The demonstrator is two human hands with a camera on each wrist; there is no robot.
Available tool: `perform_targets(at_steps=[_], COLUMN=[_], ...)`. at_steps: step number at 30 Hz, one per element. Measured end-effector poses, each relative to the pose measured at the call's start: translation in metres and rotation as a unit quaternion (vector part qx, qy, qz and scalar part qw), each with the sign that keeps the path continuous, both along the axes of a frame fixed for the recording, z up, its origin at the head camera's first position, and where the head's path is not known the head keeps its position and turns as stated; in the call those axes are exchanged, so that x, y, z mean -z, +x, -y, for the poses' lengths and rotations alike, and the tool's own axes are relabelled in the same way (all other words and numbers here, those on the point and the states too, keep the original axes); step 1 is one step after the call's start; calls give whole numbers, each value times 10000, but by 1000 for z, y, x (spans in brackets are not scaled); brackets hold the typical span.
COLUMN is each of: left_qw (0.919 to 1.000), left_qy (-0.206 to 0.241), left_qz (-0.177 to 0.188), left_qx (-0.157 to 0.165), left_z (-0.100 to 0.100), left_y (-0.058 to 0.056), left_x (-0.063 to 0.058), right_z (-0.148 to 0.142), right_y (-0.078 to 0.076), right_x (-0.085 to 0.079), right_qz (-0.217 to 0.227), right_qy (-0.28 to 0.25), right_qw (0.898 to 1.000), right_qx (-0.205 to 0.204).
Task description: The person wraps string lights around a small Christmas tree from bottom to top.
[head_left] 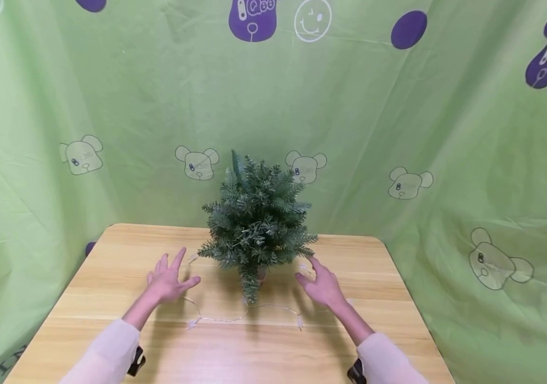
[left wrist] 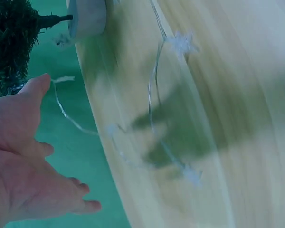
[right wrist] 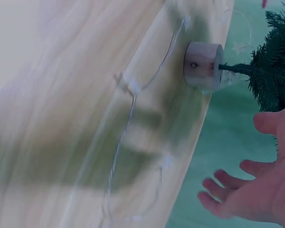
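Note:
A small artificial Christmas tree (head_left: 256, 218) stands upright near the back of the wooden table. Its round wooden base (right wrist: 202, 65) shows in the right wrist view. Around the base lies a clear-wired string of lights with star-shaped covers, one star (left wrist: 182, 43) plain in the left wrist view. My left hand (head_left: 165, 282), fingers spread, hovers left of the tree and holds nothing. On the other side, my right hand (head_left: 322, 284) reaches to the lower right branches with fingers loosely bent and nothing gripped; whether its fingertip touches the needles, I cannot tell.
The wooden table (head_left: 216, 357) has rounded back corners. Behind and beside it hangs a green curtain (head_left: 350, 106) printed with bear heads and purple shapes. Black devices, one a wrist camera (head_left: 136, 361), sit under both light sleeves.

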State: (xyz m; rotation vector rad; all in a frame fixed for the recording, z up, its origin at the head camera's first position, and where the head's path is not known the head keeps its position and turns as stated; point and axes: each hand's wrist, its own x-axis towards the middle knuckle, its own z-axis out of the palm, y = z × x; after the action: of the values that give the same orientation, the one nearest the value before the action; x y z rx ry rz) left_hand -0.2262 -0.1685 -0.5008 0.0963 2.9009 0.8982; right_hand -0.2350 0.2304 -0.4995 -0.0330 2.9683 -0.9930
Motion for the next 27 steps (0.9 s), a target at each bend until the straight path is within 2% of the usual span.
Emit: perform_targets(at_steps=[2,5,9,11,14,19,27], left_qw=[9999,9986,9940,9934,9939,9945,9916], left_qy=[167,461,900,910,804,757,974], left_qz=[12,258,616,676,703,645,620], left_qx=[14,-7,-111,-175,-262,-316,-579], left_z=[-1,-3,-6,-6,-6,-5,-5], left_y=[-1,-2,-4,-4,-3,-3,-2], left_x=[6,9,15,19,26,35,47], right_z=[4,9,14,16,18,23,33], right_y=[-2,-4,-5,-6,-6,-5,-5], right_x=[5,14,29,36,47,62,72], right_qz=[97,237,412,510,600,470,579], right_qy=[-427,-970,-1374,-1501,-1602,-1457,-1447], right_qw=[9990,9950,9895,9871,9849,9878,9876], right_qx=[16,57,156,211,257,286,213])
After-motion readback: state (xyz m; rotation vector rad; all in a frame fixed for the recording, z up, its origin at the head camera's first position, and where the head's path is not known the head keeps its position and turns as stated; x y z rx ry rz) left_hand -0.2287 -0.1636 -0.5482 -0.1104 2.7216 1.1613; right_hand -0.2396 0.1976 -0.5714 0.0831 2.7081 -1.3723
